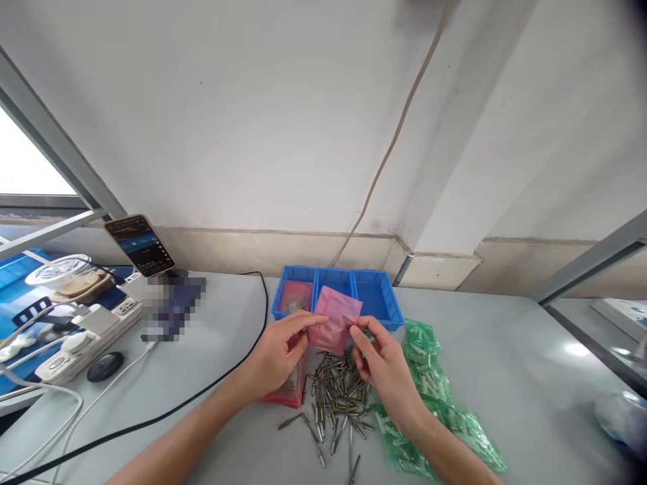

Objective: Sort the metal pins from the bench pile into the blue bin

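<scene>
here, the left hand [278,351] and right hand [383,357] are gripping a pink bag [335,320] in closed pinches near loose metal pieces [344,393].

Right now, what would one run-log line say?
left hand: holding pink bag; right hand: holding pink bag; metal pieces: loose pile; green bags: right

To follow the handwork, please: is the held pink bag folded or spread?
Mostly spread: the pink bag shows a broad face between the left hand and right hand.

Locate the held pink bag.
In the head view, the pink bag is below centre, between left hand and right hand, above metal pins, near blue bins.
</scene>
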{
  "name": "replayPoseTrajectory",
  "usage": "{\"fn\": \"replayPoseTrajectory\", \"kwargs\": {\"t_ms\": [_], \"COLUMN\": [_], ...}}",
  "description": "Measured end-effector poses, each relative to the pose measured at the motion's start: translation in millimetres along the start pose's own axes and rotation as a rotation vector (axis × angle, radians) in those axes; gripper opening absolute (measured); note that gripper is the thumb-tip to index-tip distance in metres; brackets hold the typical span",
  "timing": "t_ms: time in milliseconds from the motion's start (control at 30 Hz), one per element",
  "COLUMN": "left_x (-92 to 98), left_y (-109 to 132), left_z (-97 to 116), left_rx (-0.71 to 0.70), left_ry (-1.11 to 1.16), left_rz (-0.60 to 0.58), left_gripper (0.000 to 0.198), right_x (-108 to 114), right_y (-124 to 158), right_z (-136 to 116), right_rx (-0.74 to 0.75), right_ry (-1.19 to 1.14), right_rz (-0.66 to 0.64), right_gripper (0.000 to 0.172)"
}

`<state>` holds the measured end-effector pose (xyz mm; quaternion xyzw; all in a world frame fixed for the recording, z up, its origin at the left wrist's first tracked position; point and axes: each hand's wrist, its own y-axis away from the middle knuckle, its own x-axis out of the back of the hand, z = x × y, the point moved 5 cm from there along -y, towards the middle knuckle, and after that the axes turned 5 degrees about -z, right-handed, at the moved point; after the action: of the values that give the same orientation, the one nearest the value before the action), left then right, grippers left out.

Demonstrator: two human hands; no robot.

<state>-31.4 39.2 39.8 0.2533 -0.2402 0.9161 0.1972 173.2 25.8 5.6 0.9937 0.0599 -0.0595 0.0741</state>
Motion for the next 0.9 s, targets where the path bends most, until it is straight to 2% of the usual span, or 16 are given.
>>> {"fn": "replayPoseTrajectory", "kwargs": {"t_ms": [133, 233, 300, 400, 467, 600, 667, 733, 900], "left_x": [1.8, 13.3, 27.4, 48.5, 57.9, 62.7, 61.3, 59.3, 52.7], "left_y": [3, 2, 0, -6, -12, -25, -30, -33, -38], "left_z": [0, 0, -8, -33, -52, -74, -77, -78, -78], "left_rx": [-0.048, -0.038, 0.039, 0.237, 0.321, 0.318, 0.298, 0.283, 0.267], "left_ry": [-0.077, -0.159, -0.166, -0.108, -0.051, -0.018, -0.050, -0.048, 0.079], "left_rz": [0.038, 0.163, 0.286, 0.389, 0.394, 0.351, 0.346, 0.348, 0.284], "left_gripper": [0.039, 0.021, 0.021, 0.029, 0.033, 0.046, 0.047, 0.039, 0.035], "right_x": [-2, -3, -4, -5, -5, -4, -4, -4, -5], "right_y": [0, 2, 2, 2, 1, -1, -1, -2, -1], "right_z": [-2, -5, -6, -6, -5, -3, -2, -1, 0], "right_rx": [0.047, 0.075, 0.068, 0.050, 0.042, 0.034, 0.034, 0.034, 0.008], "right_ry": [-0.001, -0.028, -0.031, -0.029, -0.035, -0.049, -0.051, -0.054, -0.076], "right_rz": [-0.017, -0.025, -0.030, -0.029, -0.026, -0.022, -0.023, -0.028, -0.039], "right_gripper": [0.048, 0.052, 0.052, 0.049, 0.048, 0.046, 0.046, 0.046, 0.046]}}
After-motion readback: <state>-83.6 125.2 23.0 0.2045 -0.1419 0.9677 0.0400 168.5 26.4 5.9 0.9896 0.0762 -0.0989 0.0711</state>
